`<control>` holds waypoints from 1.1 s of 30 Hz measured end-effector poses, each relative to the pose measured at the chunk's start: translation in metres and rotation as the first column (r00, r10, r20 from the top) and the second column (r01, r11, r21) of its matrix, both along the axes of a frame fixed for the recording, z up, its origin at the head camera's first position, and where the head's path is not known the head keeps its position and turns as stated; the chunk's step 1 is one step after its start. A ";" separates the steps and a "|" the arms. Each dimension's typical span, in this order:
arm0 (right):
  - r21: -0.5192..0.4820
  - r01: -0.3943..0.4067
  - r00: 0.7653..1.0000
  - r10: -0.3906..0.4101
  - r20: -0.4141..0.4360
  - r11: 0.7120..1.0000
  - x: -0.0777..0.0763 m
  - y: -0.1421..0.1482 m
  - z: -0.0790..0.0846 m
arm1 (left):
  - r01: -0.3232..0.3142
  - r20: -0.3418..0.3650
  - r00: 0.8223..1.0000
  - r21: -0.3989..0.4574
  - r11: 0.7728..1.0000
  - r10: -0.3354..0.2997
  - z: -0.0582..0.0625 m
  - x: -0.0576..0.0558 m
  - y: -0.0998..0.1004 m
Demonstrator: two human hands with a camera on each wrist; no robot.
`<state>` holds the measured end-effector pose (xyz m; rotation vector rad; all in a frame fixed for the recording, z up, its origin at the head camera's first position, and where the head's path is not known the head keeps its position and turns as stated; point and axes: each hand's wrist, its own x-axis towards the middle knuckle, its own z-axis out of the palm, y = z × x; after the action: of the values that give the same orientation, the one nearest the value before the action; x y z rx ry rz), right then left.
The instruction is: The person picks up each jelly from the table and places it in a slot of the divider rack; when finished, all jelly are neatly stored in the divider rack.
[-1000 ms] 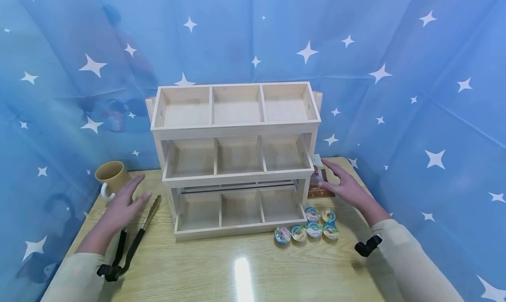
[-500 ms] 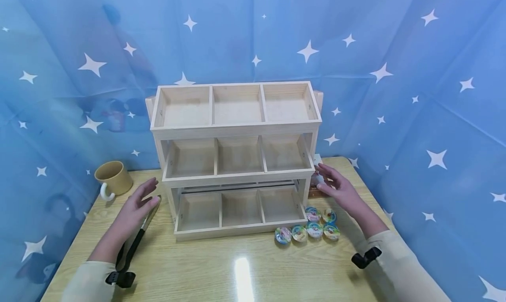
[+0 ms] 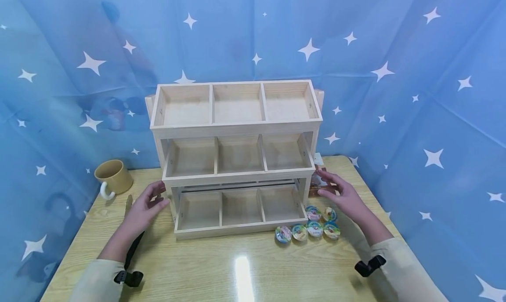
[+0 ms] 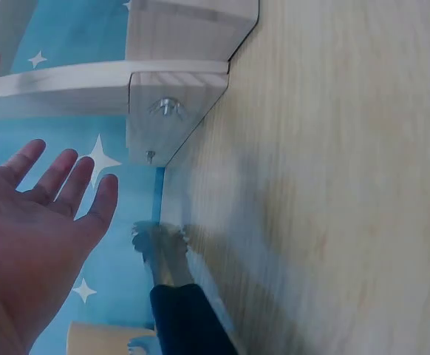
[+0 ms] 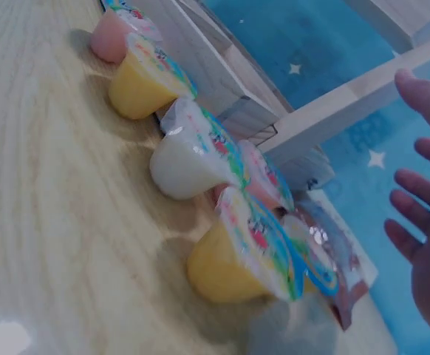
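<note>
Tight on both sides, roomier up front

So the wooden rack [image 3: 237, 131], three tiers, stood on the table [image 3: 197, 267] between a person's left hand [image 3: 144, 209] and right hand [image 3: 345, 197]. Fingers on both were loosely bent and gripping nothing; I couldn't tell if any fingertips touched the rack.

What worried me, nearest stuff first: jelly cups [image 3: 299, 233] bunched around the rack's right front corner, so pulling or twisting the rack would probably knock them about. A black-handled tool [image 3: 134, 249] lay left of the rack, partly under the left arm, and a dropped wrist could've snagged it. Farther back, a brown packet [image 5: 340, 255] sat by the rack's right side, close to the right fingers; a careless grab might've crumpled it. The mug [image 3: 118, 179] stood left of the rack near the table's edge, so a wide left swing seemed risky.

Room-wise, most of it was in front of the rack. Right of it, the table's edge came up not far past the packet. Behind it hung the starry curtain [image 3: 237, 38], leaving little depth, I'd guess.
</note>
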<state>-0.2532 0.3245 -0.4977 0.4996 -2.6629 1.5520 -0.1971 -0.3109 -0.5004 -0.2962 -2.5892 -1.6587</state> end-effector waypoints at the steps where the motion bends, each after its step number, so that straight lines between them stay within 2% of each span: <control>1: 0.012 0.005 1.000 -0.005 -0.002 1.000 0.003 0.001 -0.001 | -0.003 0.008 1.000 0.002 1.000 0.003 -0.001 0.000 0.001; 6: 0.078 0.029 1.000 -0.029 0.005 0.997 0.015 0.010 -0.006 | -0.009 0.019 1.000 0.028 1.000 0.009 -0.005 0.002 0.009; 12: 0.095 0.038 0.999 -0.040 0.024 0.995 0.028 0.016 -0.012 | -0.017 -0.037 0.999 0.097 0.995 0.020 -0.014 0.003 0.018; 17: 0.110 0.034 0.999 -0.035 0.009 0.993 0.033 0.019 -0.022 | -0.087 -0.062 0.994 0.056 0.995 0.091 -0.016 0.003 0.021; 21: 0.133 0.030 0.999 -0.033 0.017 0.991 0.037 0.021 -0.029 | -0.136 -0.043 0.990 0.027 0.990 0.137 -0.016 0.004 0.023; 28: 0.222 0.045 0.998 -0.055 0.041 0.974 0.044 0.025 -0.038 | -0.158 -0.020 0.987 0.015 0.987 0.158 -0.017 0.004 0.023; 33: 0.265 0.053 0.998 -0.062 0.025 0.963 0.045 0.024 -0.040 | -0.163 -0.017 0.987 0.010 0.987 0.163 -0.017 0.002 0.022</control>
<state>-0.2078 0.3486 -0.5380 0.4021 -2.8976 1.2064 -0.1946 -0.2890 -0.5177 -0.0951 -2.5167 -1.6038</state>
